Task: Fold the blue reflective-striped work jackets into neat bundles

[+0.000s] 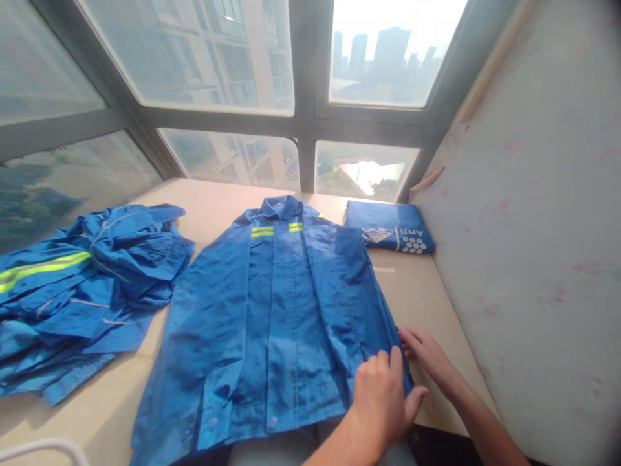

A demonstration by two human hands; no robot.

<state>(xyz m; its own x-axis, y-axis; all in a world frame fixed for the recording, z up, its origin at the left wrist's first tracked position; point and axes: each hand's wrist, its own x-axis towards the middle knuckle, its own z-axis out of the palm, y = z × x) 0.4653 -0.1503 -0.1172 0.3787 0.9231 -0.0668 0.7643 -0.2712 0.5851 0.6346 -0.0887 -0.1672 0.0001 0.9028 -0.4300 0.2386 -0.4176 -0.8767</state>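
Note:
A blue work jacket point(281, 310) lies spread front up, collar away from me, with yellow-green reflective strips on its chest. Its sleeves lie along both sides of the body. My left hand point(381, 395) rests on the lower part of the right-side sleeve, fingers laid on the cloth and thumb held apart. Just beyond it, my right hand point(427, 349) is at the outer edge of that sleeve, its fingertips closed on the fabric. The cuff there is partly hidden by my left hand.
A crumpled blue garment point(121, 265) with a reflective band lies at left. At the back right sits a folded blue garment point(388, 223) with white print. The pale wooden surface point(436, 304) meets windows behind and a wall point(543, 246) on the right. A white curved bar point(48, 445) shows at lower left.

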